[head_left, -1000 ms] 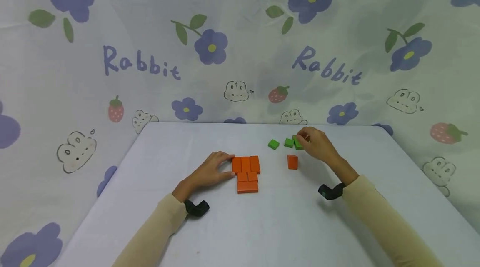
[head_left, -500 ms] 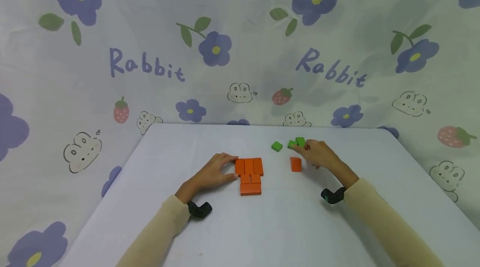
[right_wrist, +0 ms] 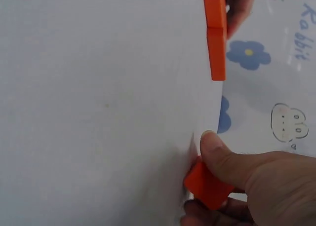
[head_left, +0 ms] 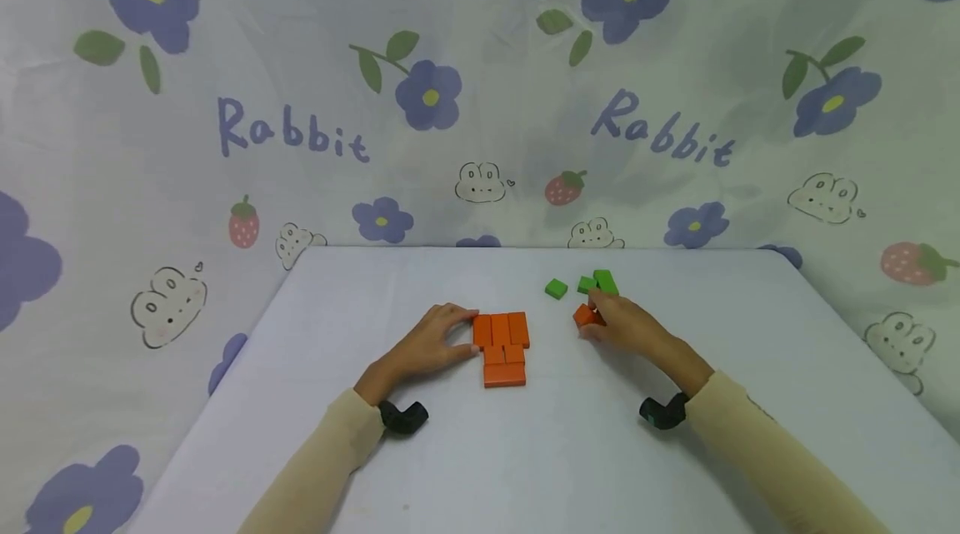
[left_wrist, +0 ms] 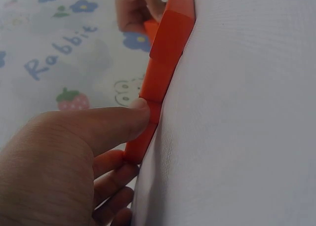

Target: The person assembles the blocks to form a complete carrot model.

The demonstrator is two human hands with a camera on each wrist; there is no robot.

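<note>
Orange blocks lie flat and close together in the head view: three upright ones in a row, two smaller ones below, and a wide block (head_left: pixel 505 376) nearest the person. My left hand (head_left: pixel 429 342) pinches the leftmost upright block (head_left: pixel 482 331), thumb at its near end and fingertips at its far end. To the right, my right hand (head_left: pixel 633 327) pinches a separate orange block (right_wrist: pixel 207 186) between thumb and fingers; part of it is hidden by the hand. Just beyond that hand are a small green block (head_left: pixel 587 285) and a longer green block (head_left: pixel 606 281).
Another green block (head_left: pixel 556 289) lies apart, left of the other green ones. All of it rests on a white table (head_left: pixel 570 451), whose far edge meets a patterned cloth (head_left: pixel 517 101) printed with flowers and rabbits. Black wrist-worn devices (head_left: pixel 405 418) sit on both wrists.
The right hand has come from the green blocks toward the person and taken hold of the separate orange block, which is now turned. The left hand stays at the orange group.
</note>
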